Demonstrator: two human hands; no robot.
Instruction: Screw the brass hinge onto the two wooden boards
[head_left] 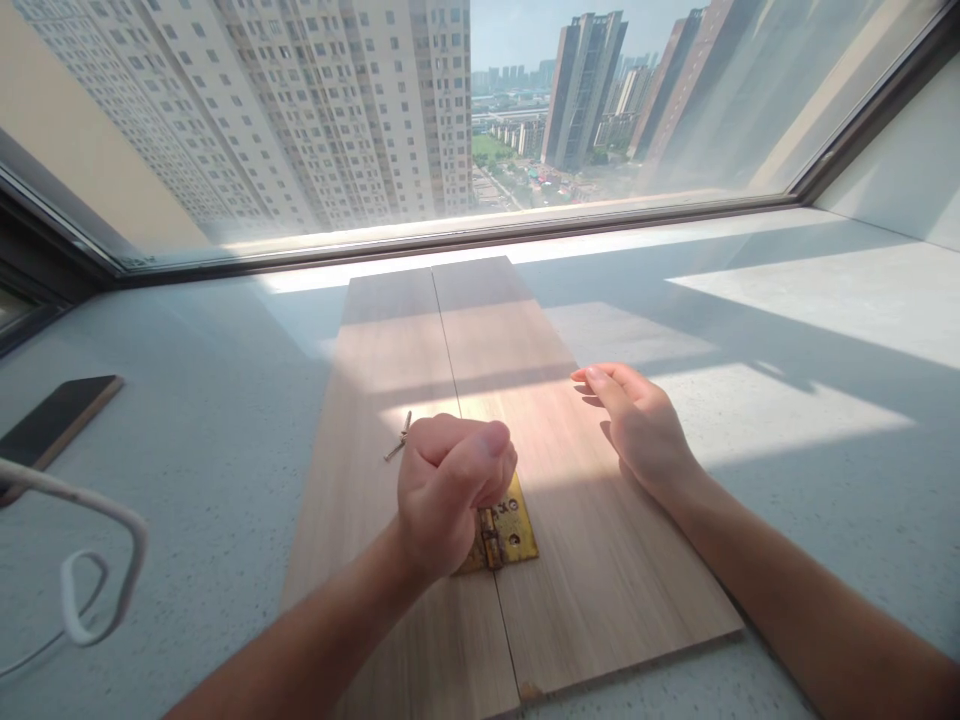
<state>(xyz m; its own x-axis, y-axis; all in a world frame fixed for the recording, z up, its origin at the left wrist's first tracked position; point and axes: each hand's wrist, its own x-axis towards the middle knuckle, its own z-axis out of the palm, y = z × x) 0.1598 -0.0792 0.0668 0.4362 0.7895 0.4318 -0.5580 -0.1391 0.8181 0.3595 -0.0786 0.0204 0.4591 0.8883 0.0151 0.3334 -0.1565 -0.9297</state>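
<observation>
A brass-coloured hinge (517, 530), stained dark around its knuckle, lies across the seam between two pale wooden boards (615, 560). My left hand (454, 490) is closed in a fist over the hinge and covers much of it; whatever the fist may hold is hidden. On the left board, just beyond that fist, lie several small screws (405, 435). My right hand (645, 425) is at the right board's edge, its fingers loosely stretched out and nothing visible in them.
The boards lie side by side on a speckled white sill (210, 480) below a large window (375, 235). At the far left there is a dark flat object (60, 425) like a phone, with a white cable (139, 540) nearer me.
</observation>
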